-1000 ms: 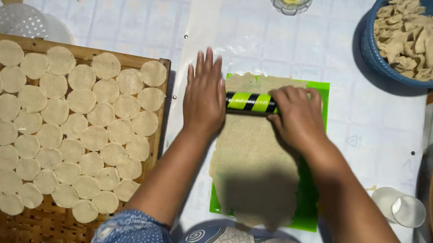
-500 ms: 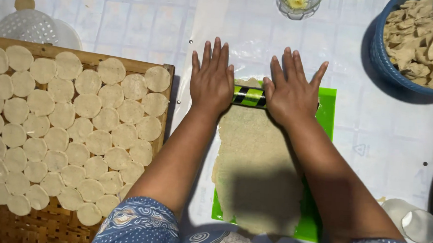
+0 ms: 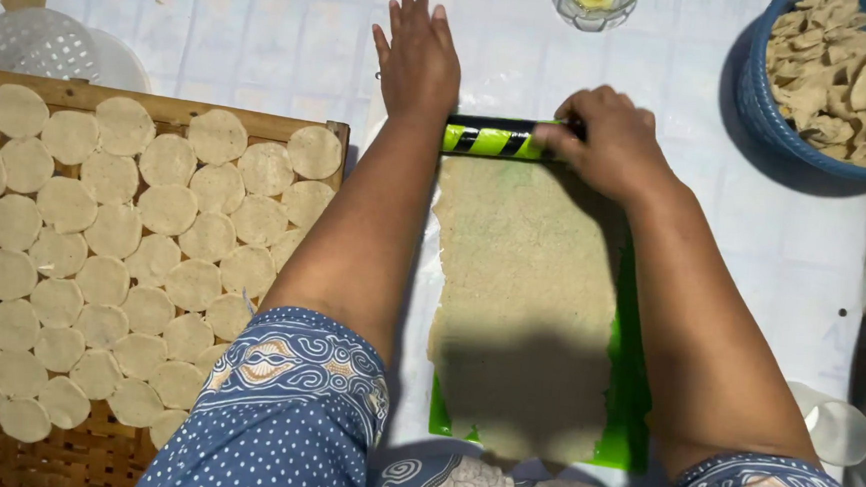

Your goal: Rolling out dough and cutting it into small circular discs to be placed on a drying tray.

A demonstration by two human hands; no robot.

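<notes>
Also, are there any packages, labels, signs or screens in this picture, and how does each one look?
No packages, signs or screens show here.
Nearest to a label: the rolling pin at the far end of the dough sheet, under both hands, is a cylinder with a bright green wrap crossed by slanted black stripes.

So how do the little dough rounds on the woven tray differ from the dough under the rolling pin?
The dough rounds are many small cut circles, packed edge to edge on the woven tray. The dough sheet is one long uncut slab with ragged edges, lying on a green mat. The rounds look paler; the sheet looks darker and speckled. Both are rolled flat and thin.
</notes>
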